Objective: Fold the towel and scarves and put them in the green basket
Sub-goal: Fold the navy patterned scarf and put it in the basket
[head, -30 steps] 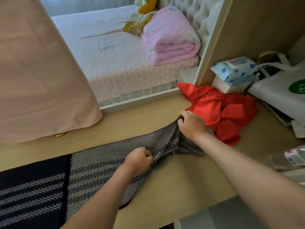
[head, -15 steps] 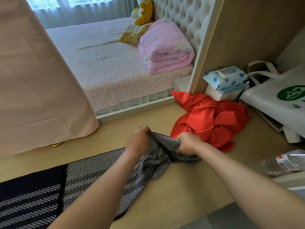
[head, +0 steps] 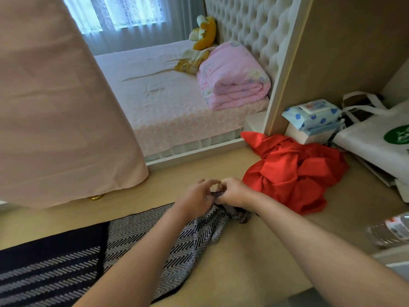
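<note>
Scarf (head: 141, 238): black-and-white herringbone zigzag over most of its visible length; left end section dark navy to black, crossed by bands of pale dashed stripes.
Red cloth (head: 294, 173): plain bright red, no pattern.
Tabletop (head: 243, 273): light tan wood tone.
Hanging drape (head: 55, 107): plain peach-pink.
Bedsheet (head: 166, 96): pale pink, faint lattice print along the side drop.
Folded quilt (head: 232, 78): pink with a faint pastel print.
Plush toy (head: 205, 32): yellow and white.
Headboard (head: 250, 25): cream, buttoned diamond tufting.
Wipes pack (head: 314, 114): pale blue with darker blue dots.
Tote bag (head: 371, 138): white, round green logo.
Bottle (head: 394, 229): clear, red-and-white label.
</note>
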### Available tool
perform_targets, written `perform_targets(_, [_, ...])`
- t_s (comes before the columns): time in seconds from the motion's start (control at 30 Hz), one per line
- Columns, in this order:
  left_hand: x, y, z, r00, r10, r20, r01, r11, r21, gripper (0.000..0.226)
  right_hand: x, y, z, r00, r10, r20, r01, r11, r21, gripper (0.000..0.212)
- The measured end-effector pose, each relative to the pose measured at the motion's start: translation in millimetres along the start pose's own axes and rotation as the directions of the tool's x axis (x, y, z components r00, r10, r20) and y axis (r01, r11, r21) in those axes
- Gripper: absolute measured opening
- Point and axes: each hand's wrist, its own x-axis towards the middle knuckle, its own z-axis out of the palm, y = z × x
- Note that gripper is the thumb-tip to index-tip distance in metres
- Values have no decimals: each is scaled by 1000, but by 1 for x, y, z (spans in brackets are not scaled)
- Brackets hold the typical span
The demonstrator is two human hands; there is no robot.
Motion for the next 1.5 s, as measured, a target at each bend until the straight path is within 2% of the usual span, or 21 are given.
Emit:
perform_targets(0.1, [-11,-23,-12,992,-93,-80,103,985,135,14,3,-10,17,999,-13,42,9,995,101,20])
perform_targets(0.2, [-30,-47,-30,984,-143,-106,160,972,175,13,7,-13,27,994,-2,110,5,1000,-20,17])
perform_targets(0.27, [-44,-58,-43,965,-210,-156,221,974,53,15,5,-22,33,994,20,109,-9,995,-104,11])
perform_targets(0.33, [-55,-62,-52,950,-304,-72,293,947,-128,19,5,-36,47,997,29,67,-27,999,-27,7])
perform_targets(0.4, [-66,-62,-59,904,-406,134,428,852,-302,35,3,-61,65,999,11,30,-14,992,125,6])
perform_targets(0.47, [-77,-68,-66,840,-450,303,542,681,-493,55,1,-90,87,999,-50,15,46,978,202,12])
perform_targets(0.5, [-83,-75,-71,821,-456,343,567,581,-584,57,1,-104,99,997,-77,18,71,973,221,15])
perform_targets(0.57, [-97,-96,-85,799,-474,370,577,435,-691,44,2,-128,123,994,-102,29,90,958,273,17])
perform_targets(0.63, [-112,-121,-101,792,-495,357,574,403,-713,29,3,-146,147,993,-109,39,91,942,322,20])
perform_targets(0.7, [-128,-148,-119,802,-506,317,558,445,-700,18,5,-161,172,996,-85,29,70,937,342,21])
perform_targets(0.77, [-145,-173,-139,823,-491,288,532,485,-695,18,7,-174,195,999,-42,-14,44,956,289,17])
perform_targets(0.87, [-172,-203,-166,861,-430,272,495,583,-644,25,15,-187,220,988,-147,-38,146,989,-23,48])
perform_targets(0.97, [-195,-226,-191,892,-382,242,451,717,-532,28,22,-206,247,968,-238,76,250,939,-237,63])
perform_targets(1.0, [-201,-234,-198,903,-357,237,429,765,-480,26,24,-215,257,966,-230,120,255,923,-288,60])
perform_targets(1.07, [-213,-255,-211,926,-299,230,366,859,-359,23,28,-231,275,966,-181,184,239,899,-368,37])
perform_targets(1.13, [-223,-281,-223,935,-295,196,338,908,-247,24,34,-242,292,974,-147,175,204,903,-377,11])
perform_targets(1.23, [-236,-322,-234,943,-323,80,331,936,-118,30,39,-248,314,988,-157,-4,151,954,-259,6])
perform_targets(1.27, [-239,-334,-235,943,-332,8,332,942,-52,32,39,-249,321,988,-153,-27,144,968,-206,10])
perform_targets(1.33, [-243,-352,-229,927,-365,-89,370,927,54,33,39,-248,333,992,-122,22,124,981,-151,33])
perform_targets(1.43, [-249,-362,-205,915,-395,-79,402,888,225,40,34,-234,342,993,-71,91,91,965,-246,44])
perform_targets(1.5, [-252,-360,-184,941,-335,-46,338,919,205,37,28,-213,343,996,-25,88,49,958,-284,40])
